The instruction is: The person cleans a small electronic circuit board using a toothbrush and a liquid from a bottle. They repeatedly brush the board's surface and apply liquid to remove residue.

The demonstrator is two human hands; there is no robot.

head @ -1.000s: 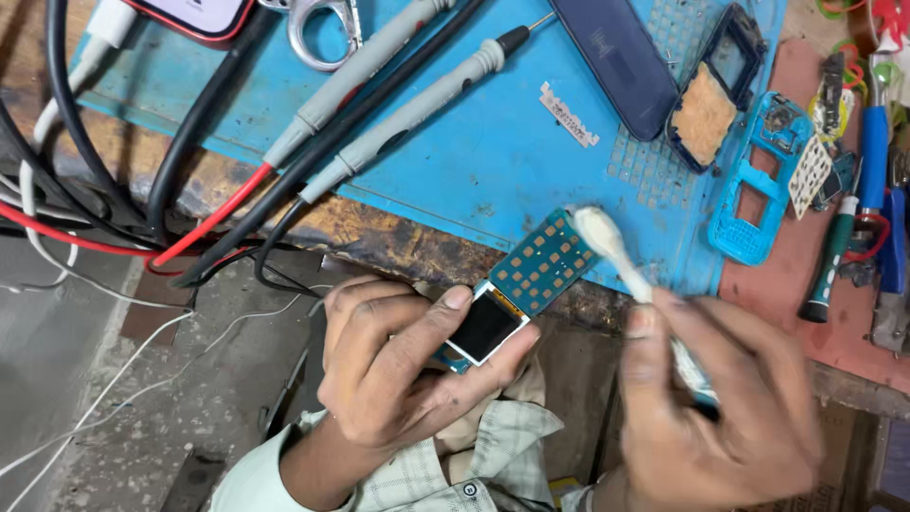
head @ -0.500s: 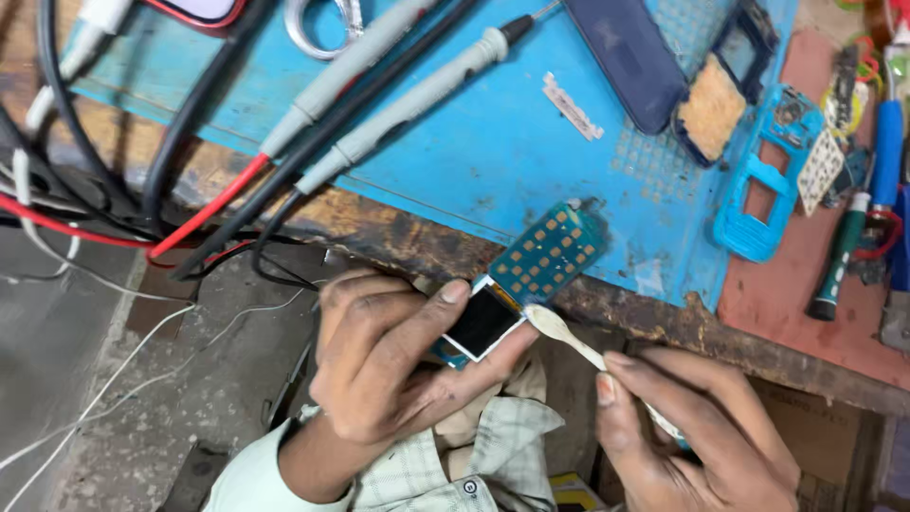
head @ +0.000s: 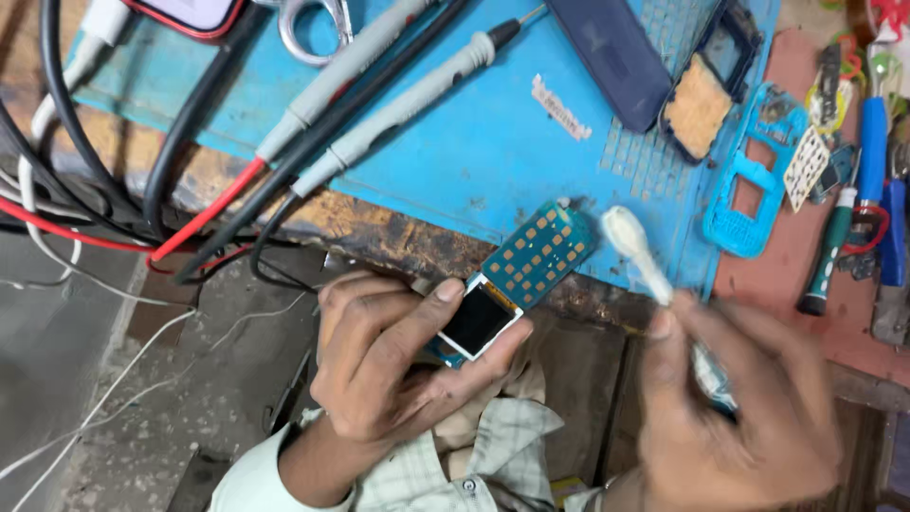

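Note:
My left hand [head: 398,365] grips a small phone circuit board [head: 519,275], teal with gold keypad contacts and a dark little screen at its near end. It is held just off the front edge of the blue work mat [head: 474,142]. My right hand [head: 735,408] holds a white brush [head: 637,251] by its handle. The brush head points up and left, a short way right of the board's far end and not touching it. The right hand is blurred.
Two grey multimeter probes [head: 379,123] with red and black leads lie across the mat. A dark phone cover [head: 607,57], a framed housing with a tan pad [head: 701,95] and a blue phone frame [head: 749,180] lie at right. Screwdrivers [head: 844,218] sit on the red mat.
The brush was up by the board's far end, dropped low beside the screen, and is now raised again to the right of the board. My left hand has barely moved.

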